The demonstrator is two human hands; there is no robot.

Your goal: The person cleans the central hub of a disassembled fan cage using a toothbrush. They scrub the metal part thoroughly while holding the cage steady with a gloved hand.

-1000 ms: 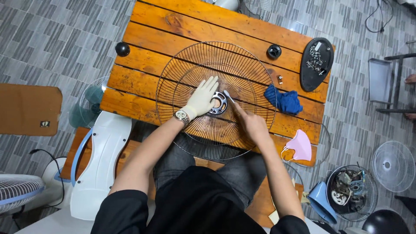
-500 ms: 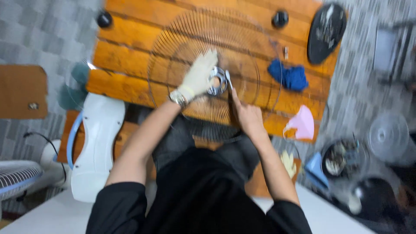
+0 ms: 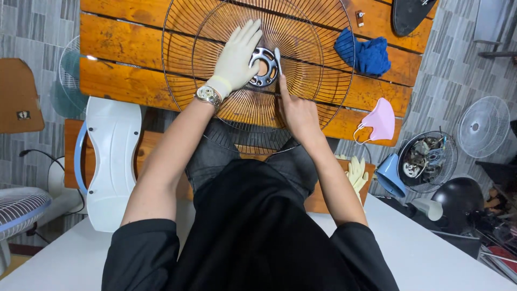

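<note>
Wire, dark and thin: one round fan guard [image 3: 215, 102] lying flat on the orange plank table [image 3: 113, 81], near edge overhanging toward the lap. One metal hub ring [image 3: 264, 66] at the guard's centre.

Left hand [image 3: 235, 56]: gloved in off-white, fingers spread and extended up and to the right, palm pressed flat on the wires just left of the hub ring, fingertips touching its edge. Not gripping anything, simply lying open. One wristwatch [image 3: 207, 95] on the wrist, forearm bare, running down to a black sleeve.

Right hand [image 3: 298, 110]: bare, resting low on the guard to the right of the hub, forefinger stretched upward along one slim silver tool [image 3: 278, 60]. Fingers pinched on the tool, its tip just beside the hub ring. Kind of tool too small to tell. Forearm angled down and right toward the body.

Hands near each other, either side of the hub, not touching.

Counted around: one blue cloth [image 3: 366, 55] on the table to the right of the guard; one pink face mask [image 3: 379, 119] at the table's near right corner; one loose pale glove [image 3: 356, 172] below it; one black oval cover [image 3: 412, 13] at the top right; one white fan housing [image 3: 110, 156] left of the knees; one white guard [image 3: 482, 126] on the tiled floor at right.
</note>
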